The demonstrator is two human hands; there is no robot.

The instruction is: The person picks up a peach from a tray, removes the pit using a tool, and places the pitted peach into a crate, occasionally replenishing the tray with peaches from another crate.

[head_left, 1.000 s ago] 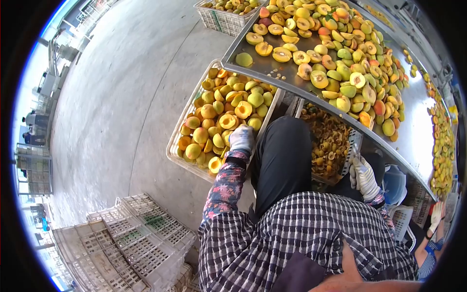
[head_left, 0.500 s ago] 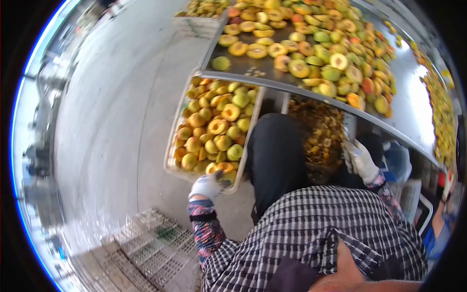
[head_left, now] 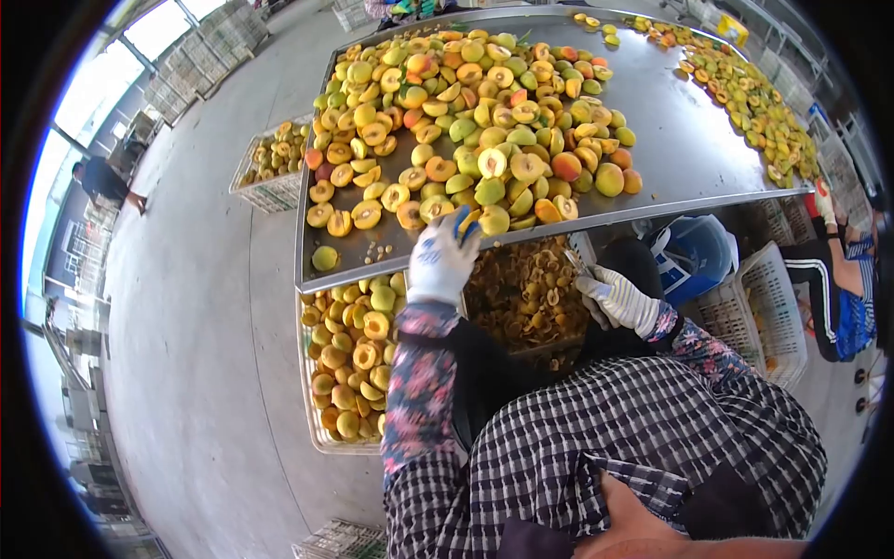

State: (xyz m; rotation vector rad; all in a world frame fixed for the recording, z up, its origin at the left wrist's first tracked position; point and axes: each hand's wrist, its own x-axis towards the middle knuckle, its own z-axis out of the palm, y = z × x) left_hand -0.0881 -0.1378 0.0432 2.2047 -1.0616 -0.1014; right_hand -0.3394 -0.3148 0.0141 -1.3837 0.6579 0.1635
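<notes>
My left hand (head_left: pixel 443 259), in a white glove with blue fingertips, reaches over the near edge of the metal table (head_left: pixel 358 270). Its fingers are apart beside halved yellow peaches (head_left: pixel 410 214), and no fruit shows in its grasp. My right hand (head_left: pixel 618 298), in a striped white glove, is closed around a thin metal tool (head_left: pixel 577 263), mostly hidden by the fingers. That hand is above the right side of a bin of brown peach scraps (head_left: pixel 531 289) below the table edge. Left of my knee, a crate (head_left: pixel 318 436) holds more peach halves.
Another crate of fruit (head_left: pixel 265 182) stands on the floor left of the table. At right are a blue bucket (head_left: pixel 694 252), a white plastic crate (head_left: pixel 775 321) and a seated person (head_left: pixel 843 279). Another person (head_left: pixel 104 182) is farther off at left.
My left hand has moved from the near end of the fruit crate up to the peaches on the table. The view has tilted up, and the right hand remains by the scrap bin.
</notes>
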